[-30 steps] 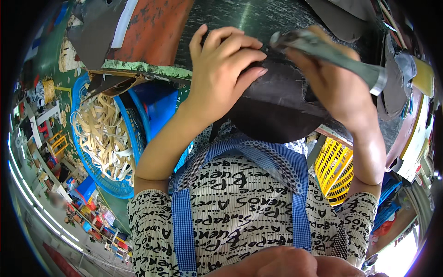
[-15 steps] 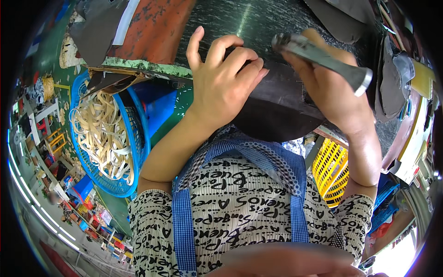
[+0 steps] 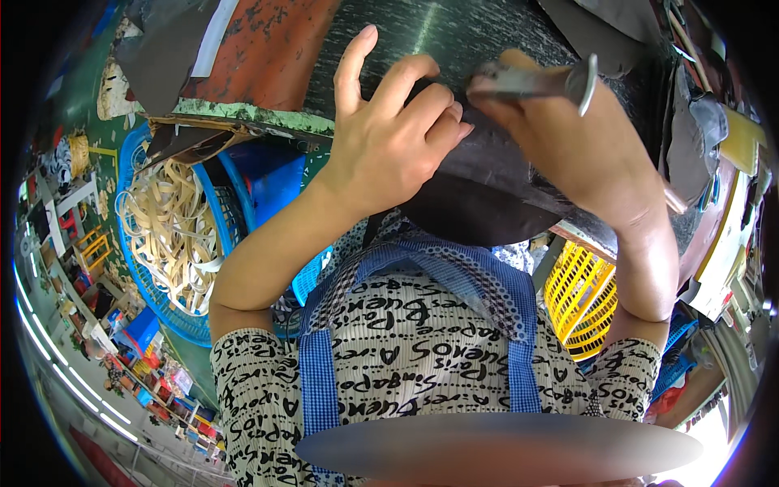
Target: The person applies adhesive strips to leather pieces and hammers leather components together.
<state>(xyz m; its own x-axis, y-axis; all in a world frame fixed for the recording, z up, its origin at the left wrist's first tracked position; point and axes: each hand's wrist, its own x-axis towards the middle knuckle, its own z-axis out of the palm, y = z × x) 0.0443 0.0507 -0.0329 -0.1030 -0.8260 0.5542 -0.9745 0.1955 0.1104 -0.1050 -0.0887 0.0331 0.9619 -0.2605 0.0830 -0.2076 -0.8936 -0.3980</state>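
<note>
Centrally, a dark, matte, leather-like sheet (image 3: 487,203) droops in a rounded flap over the workbench edge (image 3: 243,114), whose green paint is chipped. The left hand (image 3: 389,146) lies on it, index finger straight, the other fingers curled against the sheet. The right hand (image 3: 568,130) grips a slim grey metal tool (image 3: 535,79), fingers closed round it. A blue basket (image 3: 146,268) of pale strips sits below left, a yellow basket (image 3: 580,304) right.
</note>
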